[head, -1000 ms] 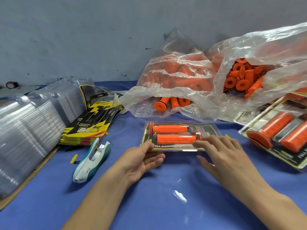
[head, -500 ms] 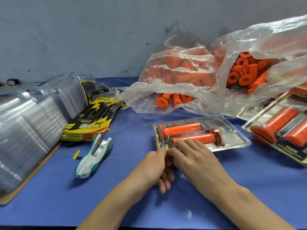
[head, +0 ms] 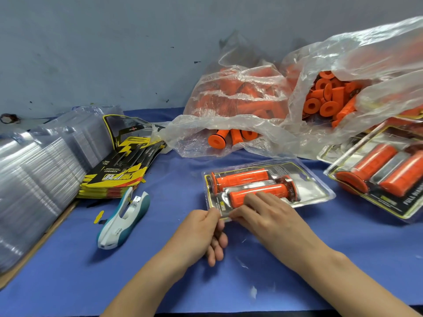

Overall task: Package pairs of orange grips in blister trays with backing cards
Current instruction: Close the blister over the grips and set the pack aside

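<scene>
We've got the pack (head: 267, 188) flat on the blue cloth (head: 343, 248) at centre, two grips (head: 249, 184) seated inside w/ the card behind them. It's angled so its near-left corner points at us, which we judge puts the edge being closed within easy reach of both hands.

Left hand (head: 201, 234), at 7 o'clock of the pack: thumb and forefinger pressed together on that corner, pinching the clear rim; other fingers curled loosely under, touching nothing we can see.

Right hand (head: 270, 216), at 6 o'clock: fingers (head: 254, 199) nearly straight, close together, lying across the near grip's bubble and the front edge, prob. holding the pack down. Whether its thumb also nips the rim, can't tell.

Tape dispenser (head: 123, 220) sits at 9 o'clock, cards (head: 119, 175) at 10, grip bags (head: 251, 110) at 12, finished packs (head: 380, 177) at 3.
</scene>
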